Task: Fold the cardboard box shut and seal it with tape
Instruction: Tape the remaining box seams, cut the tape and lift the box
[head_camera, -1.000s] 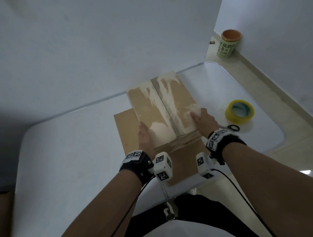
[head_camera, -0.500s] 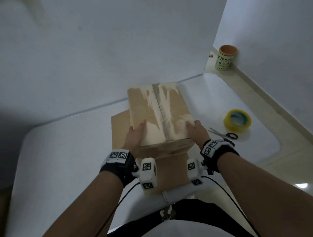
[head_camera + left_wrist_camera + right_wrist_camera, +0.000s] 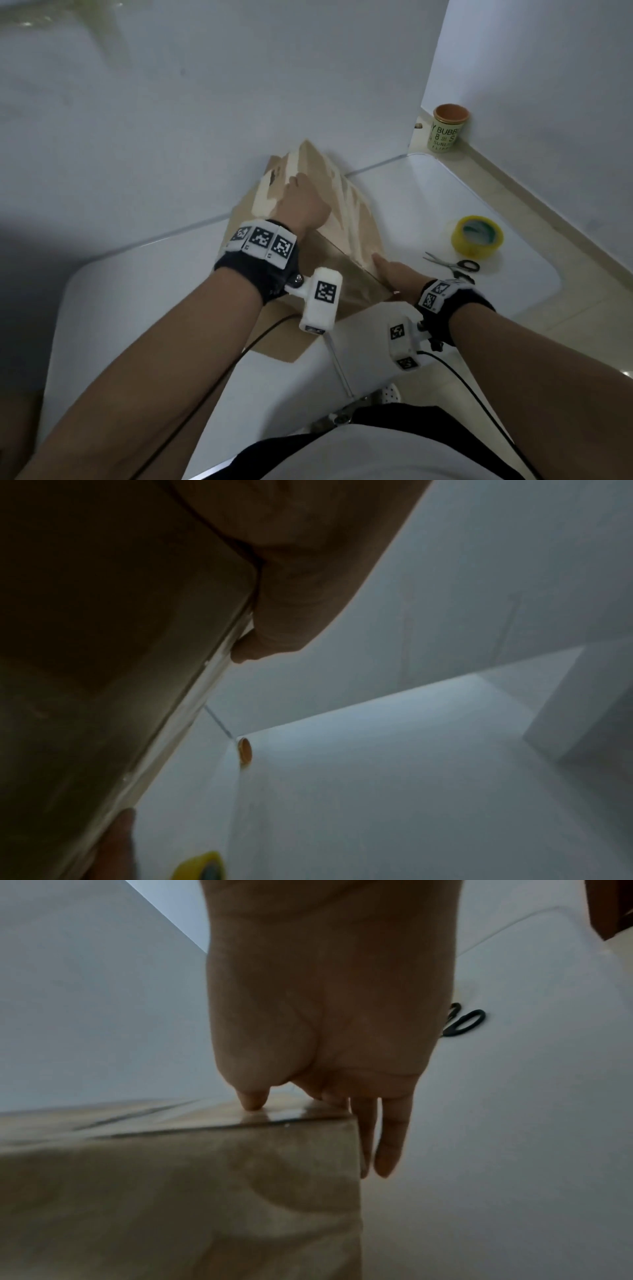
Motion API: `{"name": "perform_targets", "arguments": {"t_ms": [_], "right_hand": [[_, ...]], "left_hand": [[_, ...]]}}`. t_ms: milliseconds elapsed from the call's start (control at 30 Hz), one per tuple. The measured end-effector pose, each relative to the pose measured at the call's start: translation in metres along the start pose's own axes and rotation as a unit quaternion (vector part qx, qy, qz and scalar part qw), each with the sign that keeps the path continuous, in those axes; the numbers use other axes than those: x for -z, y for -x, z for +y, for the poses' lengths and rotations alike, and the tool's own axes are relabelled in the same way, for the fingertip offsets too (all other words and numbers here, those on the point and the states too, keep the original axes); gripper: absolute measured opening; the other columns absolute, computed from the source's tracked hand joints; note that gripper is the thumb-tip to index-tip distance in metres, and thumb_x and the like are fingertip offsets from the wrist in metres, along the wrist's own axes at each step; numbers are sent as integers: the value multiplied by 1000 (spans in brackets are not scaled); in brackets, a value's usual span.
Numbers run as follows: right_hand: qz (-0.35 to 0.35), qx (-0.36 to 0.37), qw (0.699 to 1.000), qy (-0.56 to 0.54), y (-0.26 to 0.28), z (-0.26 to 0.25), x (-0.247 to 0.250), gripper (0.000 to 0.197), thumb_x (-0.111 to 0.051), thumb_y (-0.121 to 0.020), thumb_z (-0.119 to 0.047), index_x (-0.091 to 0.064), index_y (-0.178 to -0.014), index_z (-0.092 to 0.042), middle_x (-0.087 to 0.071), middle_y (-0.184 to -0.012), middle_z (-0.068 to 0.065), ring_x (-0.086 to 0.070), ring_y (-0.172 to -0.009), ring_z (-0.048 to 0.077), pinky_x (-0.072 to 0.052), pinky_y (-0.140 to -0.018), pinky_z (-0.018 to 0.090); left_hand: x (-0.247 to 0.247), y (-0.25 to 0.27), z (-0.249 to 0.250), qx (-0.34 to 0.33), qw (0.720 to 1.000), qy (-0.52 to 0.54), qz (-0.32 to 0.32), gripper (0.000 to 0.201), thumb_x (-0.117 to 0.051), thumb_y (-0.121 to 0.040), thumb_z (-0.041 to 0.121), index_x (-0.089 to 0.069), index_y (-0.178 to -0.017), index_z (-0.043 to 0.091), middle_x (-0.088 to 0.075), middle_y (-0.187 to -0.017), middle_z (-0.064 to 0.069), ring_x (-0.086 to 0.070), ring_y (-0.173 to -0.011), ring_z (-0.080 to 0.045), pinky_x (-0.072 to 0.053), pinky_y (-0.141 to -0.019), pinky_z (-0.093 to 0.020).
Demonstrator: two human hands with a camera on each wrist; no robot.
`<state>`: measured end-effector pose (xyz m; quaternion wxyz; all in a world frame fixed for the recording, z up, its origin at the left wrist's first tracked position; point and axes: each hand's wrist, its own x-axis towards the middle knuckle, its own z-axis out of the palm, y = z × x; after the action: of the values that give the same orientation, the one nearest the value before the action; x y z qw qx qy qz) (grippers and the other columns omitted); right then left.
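You have one cardboard box (image 3: 346,219) on the white table (image 3: 154,308), tipped up on an edge over a flat brown cardboard sheet (image 3: 284,346) near the wall. Your two hands are both on it. Your left hand (image 3: 303,202) lies across the upper face, palm down; the head view hides its fingers past the far side, and the left wrist view shows only a dark palm against the cardboard, so you cannot tell from these pictures whether that hand grips or merely presses. Your right hand (image 3: 394,274) is at the near lower corner, fingers straight, thumb on one face and fingers (image 3: 387,1150) down the adjoining side. One roll of yellow tape (image 3: 477,235) sits to the right, well apart from the box, and one pair of scissors (image 3: 452,263) lies just beside it, its handles partly cut off behind your right wrist. One green cup (image 3: 447,132) stands on the floor in the corner. The box's flaps are hard to make out.
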<state>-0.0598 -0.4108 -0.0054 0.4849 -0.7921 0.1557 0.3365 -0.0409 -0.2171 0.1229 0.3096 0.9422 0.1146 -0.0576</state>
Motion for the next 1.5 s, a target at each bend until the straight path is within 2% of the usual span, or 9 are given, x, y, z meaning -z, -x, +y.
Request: {"name": "perform_targets", "arguments": {"t_ms": [233, 500, 733, 867, 967, 1033, 1133, 1267, 1500], "right_hand": [[-73, -17, 978, 195, 1, 8, -16, 65, -40, -96, -54, -31, -148, -15, -35, -150, 5, -41, -132, 28, -48, -99, 45], [75, 78, 983, 149, -22, -10, 20, 40, -45, -98, -27, -56, -127, -3, -55, -102, 9, -54, -95, 24, -49, -97, 47], [214, 203, 946, 135, -32, -55, 26, 37, -47, -97, -18, -47, -133, -6, -50, -135, 16, -51, -120, 32, -40, -96, 32], [270, 268, 918, 110, -39, -100, 19, 38, -48, -96, -15, -42, -132, -5, -37, -141, 16, -48, -120, 36, -40, -101, 42], [275, 282, 908, 146, -47, -124, 15, 41, -48, -94, -18, -41, -133, -5, -39, -141, 15, -42, -126, 34, -38, -100, 42], [264, 279, 907, 173, -55, -134, 12, 46, -50, -94, -22, -39, -135, -6, -39, -142, 14, -39, -129, 32, -37, -102, 42], [254, 275, 902, 216, -64, -138, 10, 57, -52, -93, -29, -34, -140, -3, -35, -146, 16, -32, -134, 32, -34, -107, 45], [270, 242, 893, 266, -63, -137, 7, 66, -52, -92, -42, -31, -142, -4, -29, -146, 17, -30, -133, 36, -35, -105, 48], [230, 218, 896, 310, -58, -126, 14, 51, -33, -100, -43, -51, -127, -4, -45, -129, 22, -46, -116, 38, -37, -98, 44]], "left_hand": [[-58, 31, -16, -145, 973, -169, -56, 82, -51, -94, 14, 5, -153, 9, 8, -162, -7, 4, -149, -22, -4, -119, -43], [-68, 26, -49, -217, 938, -265, -50, 82, -41, -91, -3, 10, -153, 14, 14, -161, -2, 9, -149, -18, 3, -118, -40], [-40, 15, -60, -216, 951, -184, -124, 85, -49, -88, -1, -1, -155, 21, 9, -162, 3, 3, -149, -14, 2, -119, -38], [-13, 24, -60, -124, 986, 56, -97, 65, -61, -92, 22, -30, -148, 30, -6, -161, 8, -18, -144, -11, -20, -116, -31], [9, 34, -75, -6, 949, 314, 13, 26, -56, -96, 24, -60, -121, 25, -53, -137, -4, -56, -120, -20, -49, -92, -31], [27, 44, -88, 86, 941, 321, 64, 19, -52, -98, 20, -68, -97, 11, -70, -96, -7, -68, -83, -23, -56, -68, -25], [41, 66, -100, 224, 947, 223, -57, 46, -50, -96, 42, -71, -85, 3, -73, -82, -15, -67, -61, -18, -57, -58, -24], [16, 78, -113, 299, 889, 268, -220, 79, -45, -86, 70, -61, -113, -2, -68, -109, -20, -71, -85, -26, -60, -75, -32], [-6, 61, -141, 296, 849, 434, 61, 71, -53, -74, 75, -60, -120, 22, -66, -118, -3, -62, -105, -26, -56, -84, -41]]}}
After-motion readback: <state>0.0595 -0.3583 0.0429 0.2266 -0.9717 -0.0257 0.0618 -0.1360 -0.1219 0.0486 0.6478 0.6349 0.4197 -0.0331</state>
